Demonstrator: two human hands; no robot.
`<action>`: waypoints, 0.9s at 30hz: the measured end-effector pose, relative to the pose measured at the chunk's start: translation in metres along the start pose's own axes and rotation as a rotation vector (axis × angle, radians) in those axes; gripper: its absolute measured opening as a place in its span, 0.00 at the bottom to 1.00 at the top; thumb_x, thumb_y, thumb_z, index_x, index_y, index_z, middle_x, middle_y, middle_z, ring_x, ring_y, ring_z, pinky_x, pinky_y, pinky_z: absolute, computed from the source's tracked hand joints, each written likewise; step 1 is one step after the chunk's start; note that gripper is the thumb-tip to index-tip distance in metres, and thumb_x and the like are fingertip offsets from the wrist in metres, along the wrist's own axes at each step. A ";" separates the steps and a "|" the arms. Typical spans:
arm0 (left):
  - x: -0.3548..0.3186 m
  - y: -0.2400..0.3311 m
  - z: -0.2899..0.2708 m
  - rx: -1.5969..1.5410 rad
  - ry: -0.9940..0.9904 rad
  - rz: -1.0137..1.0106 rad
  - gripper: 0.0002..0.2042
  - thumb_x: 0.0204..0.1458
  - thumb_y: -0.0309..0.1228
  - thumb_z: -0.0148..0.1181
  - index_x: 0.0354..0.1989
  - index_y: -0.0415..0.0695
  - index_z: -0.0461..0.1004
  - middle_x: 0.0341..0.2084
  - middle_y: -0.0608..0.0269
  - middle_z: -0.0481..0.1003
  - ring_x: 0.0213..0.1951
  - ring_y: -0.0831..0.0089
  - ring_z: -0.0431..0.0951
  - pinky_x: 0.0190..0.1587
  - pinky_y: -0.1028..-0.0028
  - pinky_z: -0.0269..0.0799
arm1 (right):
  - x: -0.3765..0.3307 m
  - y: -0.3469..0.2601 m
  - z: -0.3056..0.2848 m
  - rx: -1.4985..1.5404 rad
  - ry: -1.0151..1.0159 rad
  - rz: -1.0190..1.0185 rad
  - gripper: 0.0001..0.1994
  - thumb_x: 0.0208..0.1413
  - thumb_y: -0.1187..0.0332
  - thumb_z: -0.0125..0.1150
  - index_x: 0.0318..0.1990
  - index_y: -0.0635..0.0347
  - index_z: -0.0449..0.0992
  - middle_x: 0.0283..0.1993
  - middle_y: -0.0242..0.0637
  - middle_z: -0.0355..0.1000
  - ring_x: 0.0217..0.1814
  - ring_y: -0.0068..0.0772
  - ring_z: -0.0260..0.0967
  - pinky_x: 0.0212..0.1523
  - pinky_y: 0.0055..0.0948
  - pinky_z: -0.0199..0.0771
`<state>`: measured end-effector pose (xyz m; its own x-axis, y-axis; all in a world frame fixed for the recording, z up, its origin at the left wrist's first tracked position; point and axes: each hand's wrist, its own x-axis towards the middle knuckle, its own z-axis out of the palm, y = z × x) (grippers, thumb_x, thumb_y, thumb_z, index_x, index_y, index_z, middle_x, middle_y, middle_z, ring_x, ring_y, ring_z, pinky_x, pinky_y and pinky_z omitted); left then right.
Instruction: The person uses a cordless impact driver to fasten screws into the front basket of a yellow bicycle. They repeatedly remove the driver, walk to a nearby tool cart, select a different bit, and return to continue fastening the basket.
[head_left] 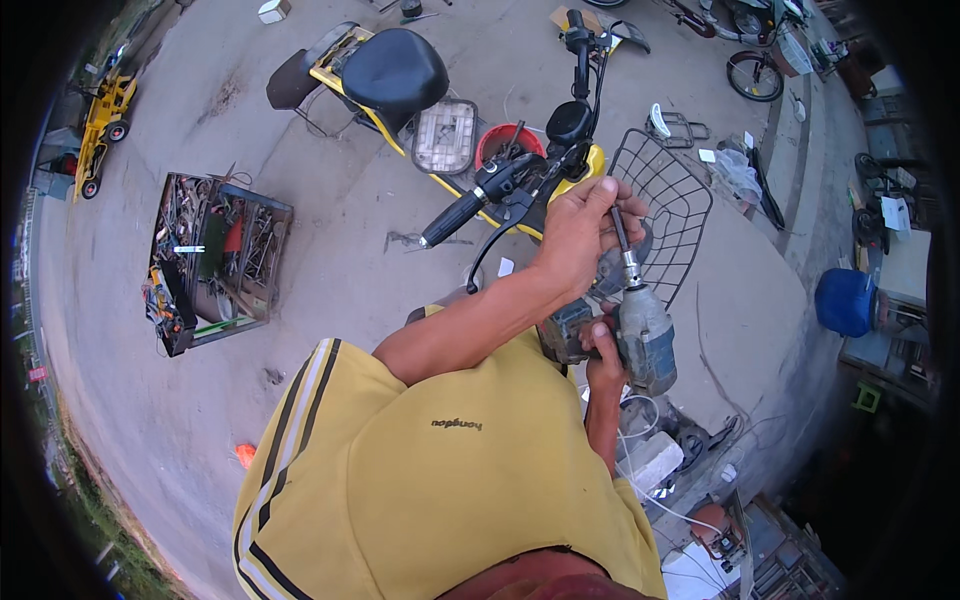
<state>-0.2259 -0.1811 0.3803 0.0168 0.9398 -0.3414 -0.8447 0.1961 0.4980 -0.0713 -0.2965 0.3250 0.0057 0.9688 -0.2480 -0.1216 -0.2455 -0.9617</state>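
My right hand (604,358) is wrapped round the handle of a blue-grey cordless impact driver (650,345), which points away from me. A dark battery (567,332) sits at the end of its handle. From the driver's silvery chuck (631,270) sticks a dark bit (620,228). My left hand (585,225) is closed, its thumb and fingers pinching the far part of this bit; the tip is partly hidden. Both hands are above the front of a yellow electric scooter (595,163), beside its black wire basket (672,190).
The scooter's handlebar grip (455,218) and brake lever (480,262) lie close to my left forearm. Beyond are a red bucket (497,140), a clear plastic box (445,137) and the black seat (395,70). A metal tool bin (222,262) stands left, a blue barrel (844,302) right.
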 end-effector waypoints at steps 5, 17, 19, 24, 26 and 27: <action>-0.001 0.005 -0.002 -0.080 -0.017 -0.017 0.15 0.70 0.40 0.46 0.45 0.40 0.70 0.33 0.60 0.75 0.35 0.71 0.77 0.44 0.64 0.80 | 0.003 -0.004 -0.001 0.026 -0.024 -0.014 0.23 0.55 0.65 0.64 0.53 0.72 0.68 0.27 0.34 0.66 0.27 0.26 0.63 0.35 0.30 0.66; 0.001 0.007 0.010 -0.177 -0.152 0.124 0.14 0.71 0.39 0.44 0.46 0.41 0.71 0.37 0.59 0.77 0.43 0.66 0.80 0.54 0.59 0.79 | 0.036 -0.014 -0.029 0.198 -0.246 -0.040 0.21 0.54 0.68 0.66 0.53 0.69 0.72 0.31 0.30 0.68 0.27 0.23 0.65 0.31 0.24 0.66; 0.001 0.006 0.012 -0.125 -0.124 0.137 0.14 0.70 0.39 0.45 0.46 0.41 0.71 0.37 0.59 0.77 0.42 0.66 0.80 0.54 0.59 0.79 | 0.043 -0.016 -0.036 0.158 -0.267 -0.052 0.21 0.54 0.68 0.67 0.53 0.69 0.73 0.32 0.30 0.68 0.27 0.21 0.65 0.31 0.24 0.66; 0.005 -0.001 0.012 -0.233 -0.102 0.190 0.13 0.69 0.40 0.48 0.45 0.41 0.70 0.37 0.57 0.76 0.41 0.64 0.80 0.54 0.58 0.79 | 0.050 -0.015 -0.051 -0.016 -0.269 -0.088 0.22 0.53 0.68 0.68 0.54 0.67 0.74 0.32 0.28 0.69 0.28 0.19 0.65 0.32 0.23 0.65; 0.004 -0.011 0.027 -0.240 -0.117 0.222 0.13 0.69 0.39 0.49 0.46 0.40 0.71 0.40 0.56 0.75 0.44 0.64 0.79 0.55 0.57 0.79 | 0.054 -0.022 -0.052 0.008 -0.259 -0.082 0.23 0.51 0.66 0.66 0.51 0.72 0.70 0.26 0.32 0.65 0.24 0.24 0.64 0.31 0.26 0.66; 0.006 -0.017 0.029 -0.251 -0.117 0.233 0.14 0.69 0.39 0.50 0.48 0.39 0.71 0.41 0.57 0.75 0.44 0.66 0.78 0.55 0.58 0.78 | 0.056 -0.020 -0.057 0.013 -0.272 -0.097 0.23 0.52 0.66 0.65 0.51 0.72 0.69 0.24 0.32 0.64 0.23 0.25 0.63 0.31 0.28 0.67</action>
<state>-0.1963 -0.1704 0.3929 -0.1425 0.9797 -0.1412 -0.9378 -0.0880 0.3359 -0.0115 -0.2389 0.3239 -0.2487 0.9620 -0.1126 -0.1459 -0.1522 -0.9775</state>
